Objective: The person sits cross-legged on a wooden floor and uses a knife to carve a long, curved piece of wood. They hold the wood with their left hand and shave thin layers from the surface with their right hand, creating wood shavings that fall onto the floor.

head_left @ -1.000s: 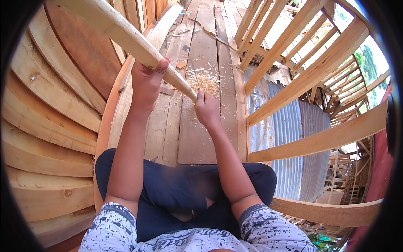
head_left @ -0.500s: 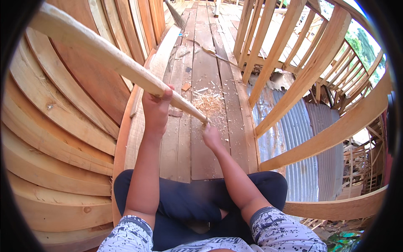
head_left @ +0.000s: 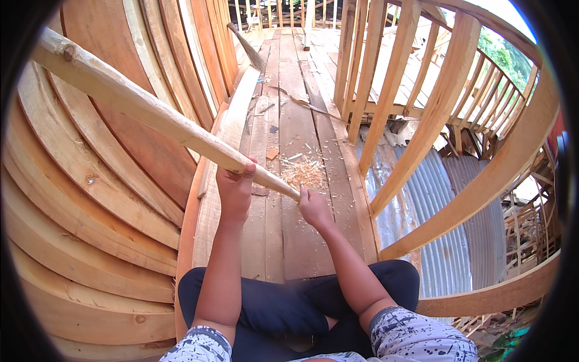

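A long, pale wooden pole point(head_left: 151, 110) slants from the upper left down to its thin end in front of me. My left hand point(head_left: 234, 192) is closed round it from below, some way up from the thin end. At the thin end, my right hand point(head_left: 316, 208) is closed with fingers and thumb pressed against the tip. Whether anything else is inside the right hand is hidden. Just beyond the tip, a heap of wood shavings point(head_left: 304, 174) lies on the plank floor point(head_left: 301, 253).
Stacked boards point(head_left: 90, 259) line the left side. A slatted wooden railing point(head_left: 437, 114) runs along the right, with corrugated metal sheeting point(head_left: 443, 211) below it. A broom point(head_left: 248, 48) leans at the far left, and a thin wood strip point(head_left: 310, 106) crosses the floor.
The view has tilted up, so the scene sits lower in the picture. My left hand and the pole have come down closer to my body. Both hands remain on the pole.
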Motion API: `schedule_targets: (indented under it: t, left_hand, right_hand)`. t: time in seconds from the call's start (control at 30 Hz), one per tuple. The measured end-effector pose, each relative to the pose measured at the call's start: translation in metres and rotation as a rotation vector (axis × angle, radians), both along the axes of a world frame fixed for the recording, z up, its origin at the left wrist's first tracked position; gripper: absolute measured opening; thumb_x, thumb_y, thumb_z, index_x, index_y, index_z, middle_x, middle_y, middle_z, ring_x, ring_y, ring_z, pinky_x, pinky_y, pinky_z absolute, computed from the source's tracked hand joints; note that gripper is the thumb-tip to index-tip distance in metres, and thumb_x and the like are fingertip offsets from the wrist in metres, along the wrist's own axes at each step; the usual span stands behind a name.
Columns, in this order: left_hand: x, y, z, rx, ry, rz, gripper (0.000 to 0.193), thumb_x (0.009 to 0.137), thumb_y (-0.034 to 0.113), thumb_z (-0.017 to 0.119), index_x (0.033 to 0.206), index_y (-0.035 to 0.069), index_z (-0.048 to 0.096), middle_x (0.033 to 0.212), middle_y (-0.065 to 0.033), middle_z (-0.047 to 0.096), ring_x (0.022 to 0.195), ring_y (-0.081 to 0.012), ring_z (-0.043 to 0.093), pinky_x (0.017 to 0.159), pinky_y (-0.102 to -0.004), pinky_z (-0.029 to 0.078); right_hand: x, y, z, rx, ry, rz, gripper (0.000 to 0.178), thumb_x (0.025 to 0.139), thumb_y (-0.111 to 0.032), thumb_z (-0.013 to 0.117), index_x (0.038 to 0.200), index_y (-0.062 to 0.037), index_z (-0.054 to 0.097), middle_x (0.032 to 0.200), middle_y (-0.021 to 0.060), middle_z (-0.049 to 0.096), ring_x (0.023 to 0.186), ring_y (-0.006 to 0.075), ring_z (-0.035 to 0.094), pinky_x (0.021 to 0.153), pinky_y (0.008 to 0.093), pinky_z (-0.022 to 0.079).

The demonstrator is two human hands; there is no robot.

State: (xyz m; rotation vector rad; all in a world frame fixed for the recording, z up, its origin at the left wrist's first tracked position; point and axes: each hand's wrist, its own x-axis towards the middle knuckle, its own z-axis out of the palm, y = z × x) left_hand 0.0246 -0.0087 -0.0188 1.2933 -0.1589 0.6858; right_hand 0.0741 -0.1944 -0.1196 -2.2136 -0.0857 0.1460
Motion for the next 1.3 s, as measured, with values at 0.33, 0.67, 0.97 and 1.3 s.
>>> schedule_targets:
  t: [0.33, 0.67, 0.97, 1.3]
  left_hand:
    - [-0.003, 0.003, 0.001, 0.014, -0.016, -0.016, 0.03, 0.089, 0.023, 0.077, 0.103, 0.005, 0.059, 0.094, -0.0023, 0.066, 0.087, -0.0088, 0.059, 0.081, -0.0262, 0.047]
    - [-0.001, -0.004, -0.001, -0.035, -0.022, -0.04, 0.03, 0.089, 0.026, 0.076, 0.102, 0.005, 0.06, 0.093, -0.0019, 0.066, 0.086, -0.0087, 0.058, 0.081, -0.0263, 0.047]
    - [0.001, -0.009, 0.001, 0.004, -0.03, 0.011, 0.03, 0.09, 0.03, 0.075, 0.101, 0.005, 0.063, 0.093, -0.0009, 0.065, 0.086, -0.0083, 0.057, 0.079, -0.0253, 0.046]
    - [0.007, 0.011, -0.005, -0.026, -0.003, 0.006, 0.027, 0.093, 0.028, 0.071, 0.104, 0.006, 0.06, 0.096, -0.0023, 0.063, 0.092, -0.0114, 0.056, 0.088, -0.0289, 0.044]
  right_hand:
    - [0.012, -0.016, -0.037, -0.107, 0.001, 0.063, 0.048, 0.102, -0.033, 0.036, 0.108, 0.0047, 0.065, 0.098, 0.03, 0.067, 0.096, 0.047, 0.064, 0.087, 0.0524, 0.049]
    - [0.005, 0.0, -0.01, 0.077, 0.047, 0.036, 0.05, 0.104, -0.036, 0.036, 0.098, 0.0063, 0.062, 0.084, 0.0287, 0.064, 0.077, 0.0438, 0.063, 0.071, 0.0515, 0.048]
    - [0.001, 0.005, -0.011, 0.007, 0.022, 0.038, 0.046, 0.104, -0.032, 0.038, 0.095, 0.006, 0.062, 0.087, 0.0308, 0.064, 0.086, 0.0479, 0.062, 0.078, 0.0539, 0.046]
    - [0.01, 0.004, -0.042, -0.001, 0.048, 0.036, 0.047, 0.104, -0.031, 0.037, 0.104, 0.0084, 0.062, 0.097, 0.0334, 0.065, 0.097, 0.05, 0.061, 0.086, 0.0549, 0.047]
